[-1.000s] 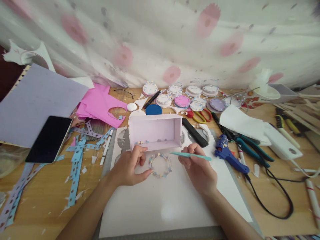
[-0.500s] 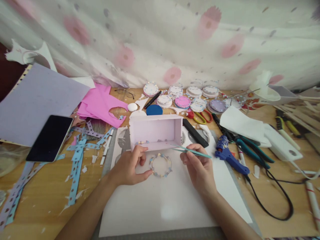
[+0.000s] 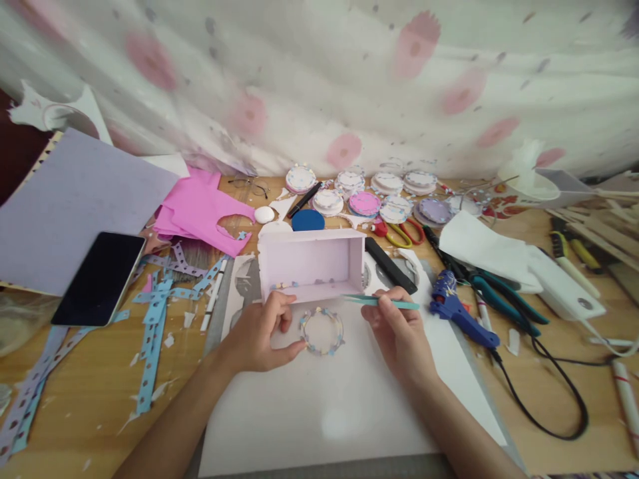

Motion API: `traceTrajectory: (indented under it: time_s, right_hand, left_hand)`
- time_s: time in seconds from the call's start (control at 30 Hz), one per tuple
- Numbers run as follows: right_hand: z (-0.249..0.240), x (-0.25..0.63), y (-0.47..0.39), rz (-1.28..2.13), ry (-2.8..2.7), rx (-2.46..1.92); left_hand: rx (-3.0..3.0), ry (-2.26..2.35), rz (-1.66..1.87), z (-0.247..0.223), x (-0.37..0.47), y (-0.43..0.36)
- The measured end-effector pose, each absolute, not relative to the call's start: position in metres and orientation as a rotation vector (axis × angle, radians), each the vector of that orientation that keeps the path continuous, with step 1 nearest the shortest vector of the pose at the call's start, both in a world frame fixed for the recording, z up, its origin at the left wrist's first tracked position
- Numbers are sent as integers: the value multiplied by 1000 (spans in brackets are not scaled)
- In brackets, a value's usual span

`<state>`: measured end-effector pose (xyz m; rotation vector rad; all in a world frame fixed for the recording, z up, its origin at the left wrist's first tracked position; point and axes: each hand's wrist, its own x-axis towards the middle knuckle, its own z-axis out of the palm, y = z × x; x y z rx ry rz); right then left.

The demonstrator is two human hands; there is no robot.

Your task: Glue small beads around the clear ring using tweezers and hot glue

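A ring dotted with small blue and yellow pieces (image 3: 343, 330) lies on the white sheet (image 3: 319, 406). My left hand (image 3: 262, 332) is at its left, the thumb tip touching the ring's edge. The index fingertip reaches the front edge of a pale lavender open box (image 3: 312, 259), and the other fingers are curled. Several small pieces lie inside the box. My right hand (image 3: 398, 329) pinches teal tweezers (image 3: 357, 300), whose tips point left along the box's front. Whether the tips hold anything is too small to tell.
A blue glue gun (image 3: 462, 316) with a looping cord lies at right, beside teal-handled pliers (image 3: 509, 299). Several decorated discs (image 3: 364, 203) line the back. At left are a phone (image 3: 100, 279), punched blue strips (image 3: 154, 332) and pink foam (image 3: 192, 206).
The tweezers' arms, spread apart before, now lie closer together, and the tips sit slightly lower at the box's front edge. My left hand and the ring have barely moved.
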<state>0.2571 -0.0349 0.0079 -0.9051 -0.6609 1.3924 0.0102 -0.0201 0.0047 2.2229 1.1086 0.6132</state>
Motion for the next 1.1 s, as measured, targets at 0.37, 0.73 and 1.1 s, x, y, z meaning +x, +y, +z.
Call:
traceTrajectory:
  time_s: [0.37, 0.73, 1.1]
  right_hand:
    - [5, 263, -29, 1522, -658, -860]
    - [6, 265, -27, 1523, -586, -900]
    - [9, 268, -29, 1469, -657, -847]
  left_hand:
    - [2127, 1109, 663, 8, 12, -18]
    - [2123, 1133, 678, 12, 16, -19]
    - [2083, 1125, 609, 8, 12, -18]
